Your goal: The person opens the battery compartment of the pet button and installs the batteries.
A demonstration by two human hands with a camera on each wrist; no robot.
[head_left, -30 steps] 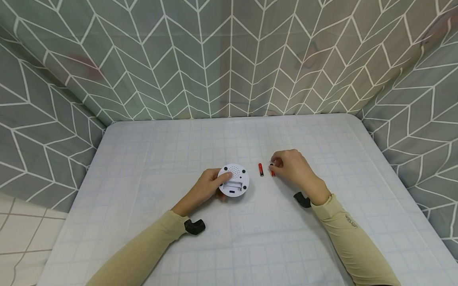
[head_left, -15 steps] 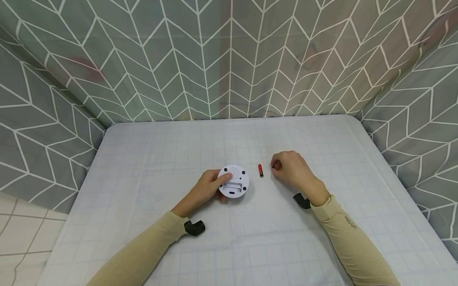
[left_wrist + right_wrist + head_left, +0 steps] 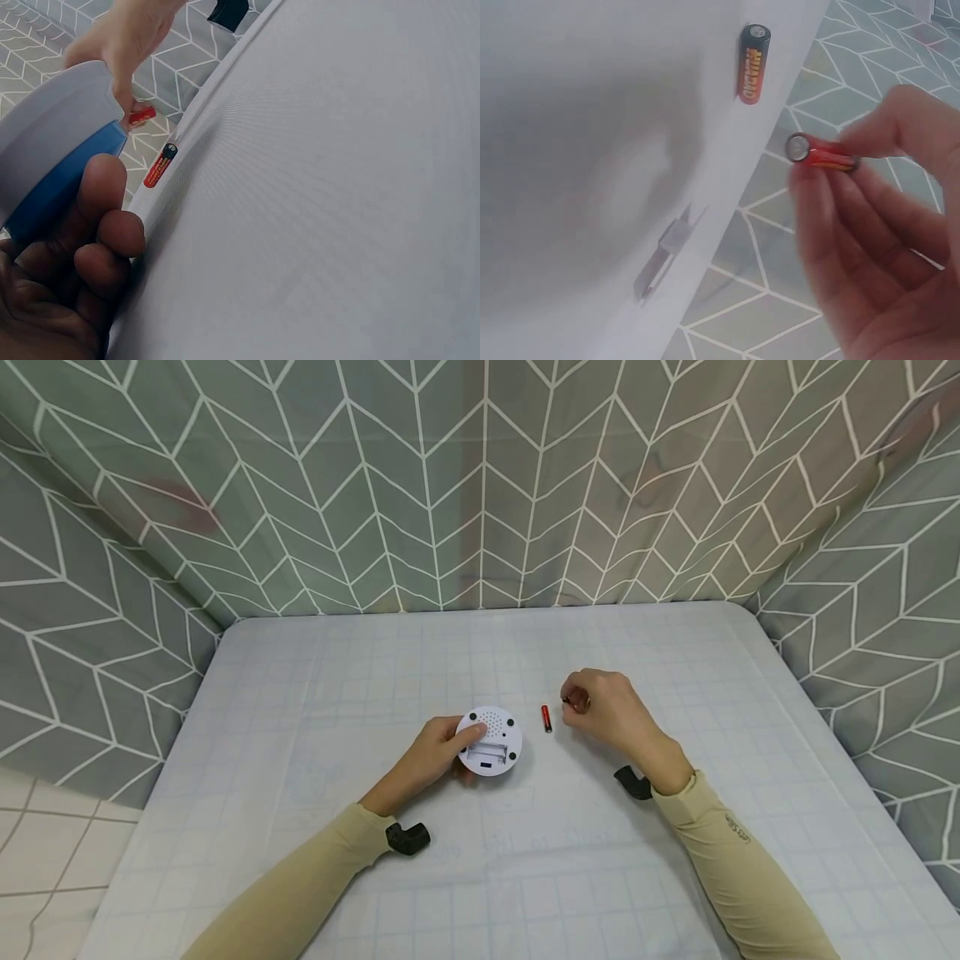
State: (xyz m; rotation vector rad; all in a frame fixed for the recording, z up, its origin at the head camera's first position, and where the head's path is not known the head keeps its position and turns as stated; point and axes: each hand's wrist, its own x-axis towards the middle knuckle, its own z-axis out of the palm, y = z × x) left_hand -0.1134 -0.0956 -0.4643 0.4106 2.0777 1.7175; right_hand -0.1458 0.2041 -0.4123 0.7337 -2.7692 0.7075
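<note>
Fingers of the right hand (image 3: 611,708) pinch a red battery (image 3: 825,157); those of the left hand (image 3: 437,745) grip the round device (image 3: 497,739), towards the surface's (image 3: 360,685) left edge. Between them, nearer the right fingers, the loose battery (image 3: 546,719) points its length towards the far edge.

Curtained workspace: patterned drapes (image 3: 510,485) around a table (image 3: 375,668).

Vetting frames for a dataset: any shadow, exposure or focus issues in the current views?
Head: soft shadow beside the round white device; left wrist: left hand dark, fan-like ripple pattern on the white tabletop; right wrist: broad soft shadow over the tabletop, right hand looks slightly soft, lettering on the lying battery shows.
</note>
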